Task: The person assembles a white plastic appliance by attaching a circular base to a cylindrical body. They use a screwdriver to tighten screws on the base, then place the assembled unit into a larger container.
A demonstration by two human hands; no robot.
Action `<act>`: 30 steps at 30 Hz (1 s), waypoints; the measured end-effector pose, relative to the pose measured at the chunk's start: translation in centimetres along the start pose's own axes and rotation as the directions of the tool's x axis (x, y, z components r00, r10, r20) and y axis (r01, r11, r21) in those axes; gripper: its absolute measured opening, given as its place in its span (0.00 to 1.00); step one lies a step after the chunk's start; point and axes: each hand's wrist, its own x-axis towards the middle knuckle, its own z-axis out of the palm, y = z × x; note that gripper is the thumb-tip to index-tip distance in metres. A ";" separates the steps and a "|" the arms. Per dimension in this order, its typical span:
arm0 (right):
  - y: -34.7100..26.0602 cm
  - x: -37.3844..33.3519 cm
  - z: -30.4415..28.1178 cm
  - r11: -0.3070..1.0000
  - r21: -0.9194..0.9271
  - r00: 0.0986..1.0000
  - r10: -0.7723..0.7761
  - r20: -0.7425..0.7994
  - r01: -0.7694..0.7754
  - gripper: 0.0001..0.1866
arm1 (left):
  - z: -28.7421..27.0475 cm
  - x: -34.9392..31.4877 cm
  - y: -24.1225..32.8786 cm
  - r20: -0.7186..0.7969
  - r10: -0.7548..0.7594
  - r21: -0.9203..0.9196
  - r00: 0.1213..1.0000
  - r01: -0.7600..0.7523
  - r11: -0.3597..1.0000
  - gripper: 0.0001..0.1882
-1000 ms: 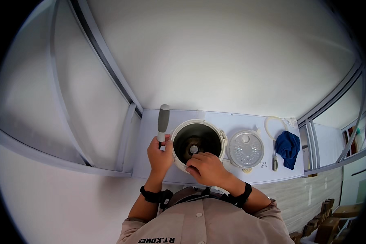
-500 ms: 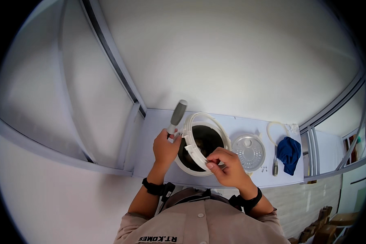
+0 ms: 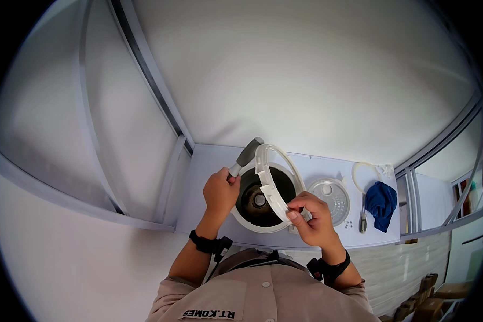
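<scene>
A white rice cooker body (image 3: 241, 219) stands on the table, its dark interior exposed with a small round metal piece (image 3: 259, 200) at the bottom. Above its opening, a white plastic ring (image 3: 273, 194) is tilted up on edge. My right hand (image 3: 312, 217) pinches the ring's near end between thumb and fingers. At the opening's left side, my left hand (image 3: 220, 193) is closed around a tool with a thick grey handle (image 3: 249, 152). That handle points up and away; the working end is hidden, so its kind cannot be told.
Right of the cooker lies a round, translucent perforated lid (image 3: 333, 201) on the white table (image 3: 198, 161). Several small screws (image 3: 348, 224), a screwdriver (image 3: 363, 221), a dark blue cloth (image 3: 381, 204) and a pale looped tube (image 3: 362, 165) lie farther right. A wall panel (image 3: 306, 80) stands behind.
The ring has moved right with my right hand, uncovering more of the cooker's interior. The grey handle in my left hand has tipped to the right.
</scene>
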 end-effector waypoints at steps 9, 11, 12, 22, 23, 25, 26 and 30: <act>0.1 -0.2 0.3 1.000 0.008 1.000 0.003 0.008 -0.003 0.04 | -1.9 0.0 -1.5 0.023 -0.084 -0.409 0.996 0.086 0.908 0.17; 0.2 -0.2 0.6 1.000 0.007 0.999 0.024 0.039 -0.024 0.04 | -3.2 -0.2 -1.8 0.096 -0.191 -0.700 0.977 0.203 0.685 0.17; 0.2 -0.2 0.8 0.999 0.011 0.998 0.033 0.059 -0.034 0.04 | -4.3 -0.4 -1.6 0.142 -0.237 -0.808 0.961 0.251 0.534 0.18; 1.9 0.1 3.9 0.985 -0.172 0.960 0.045 0.276 0.003 0.06 | -11.7 -3.3 2.1 0.268 -0.120 -0.793 0.956 0.289 0.537 0.23; 2.2 0.1 4.3 0.980 -0.197 0.957 0.022 0.290 0.037 0.07 | -11.9 -3.6 2.5 0.277 -0.099 -0.789 0.956 0.285 0.544 0.23; 2.6 -0.1 4.9 0.963 -0.251 0.948 -0.011 0.319 0.095 0.07 | -12.0 -4.1 2.8 0.299 -0.062 -0.805 0.952 0.287 0.520 0.23; 2.9 -0.2 5.1 0.952 -0.283 0.942 -0.018 0.335 0.119 0.07 | -11.9 -4.4 2.9 0.312 -0.045 -0.823 0.949 0.294 0.485 0.23; 3.5 -0.4 5.6 0.903 -0.377 0.917 -0.044 0.396 0.206 0.08 | -11.5 -4.5 3.4 0.391 0.001 -0.830 0.920 0.353 0.433 0.21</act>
